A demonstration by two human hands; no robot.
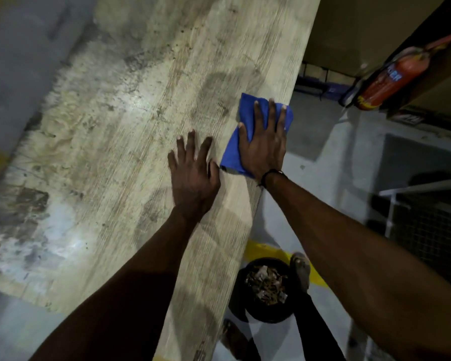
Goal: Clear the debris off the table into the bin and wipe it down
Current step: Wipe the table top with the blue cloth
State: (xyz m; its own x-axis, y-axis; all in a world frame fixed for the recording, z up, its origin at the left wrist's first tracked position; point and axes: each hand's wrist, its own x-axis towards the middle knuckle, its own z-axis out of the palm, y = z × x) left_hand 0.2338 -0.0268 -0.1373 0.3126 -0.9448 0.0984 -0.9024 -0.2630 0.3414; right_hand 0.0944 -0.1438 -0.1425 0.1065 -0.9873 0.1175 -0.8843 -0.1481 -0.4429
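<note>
Head view, single frame. Table [110, 157]: long pale wood-grain top running from lower left of the frame to the upper centre, surface stained and smeared with dark patches, most heavily along its left side.

Right hand [264, 142]: centre right of frame, palm down, fingers straight and spread, pressing flat on the blue cloth [235, 149]. Nothing is gripped; the hand only bears down on the fabric. Dark band at the wrist.

Blue cloth: folded, lying on the table right at its right-hand edge, one corner showing past the fingertips toward the top of the frame, another below the heel of the hand.

Left hand [193, 173]: centre of frame, just beside the cloth on its left, palm flat on the bare tabletop, fingers extended and slightly fanned. Holds nothing. Whether the thumb touches the cloth edge cannot be told.

Bin [267, 312]: black, round, on the floor at lower centre right, below the table edge, with scraps of debris [267, 284] inside. A foot beside it.

Fire extinguisher [391, 79]: red, upper right of frame, tilted in view. Yellow floor line near the bin
</note>
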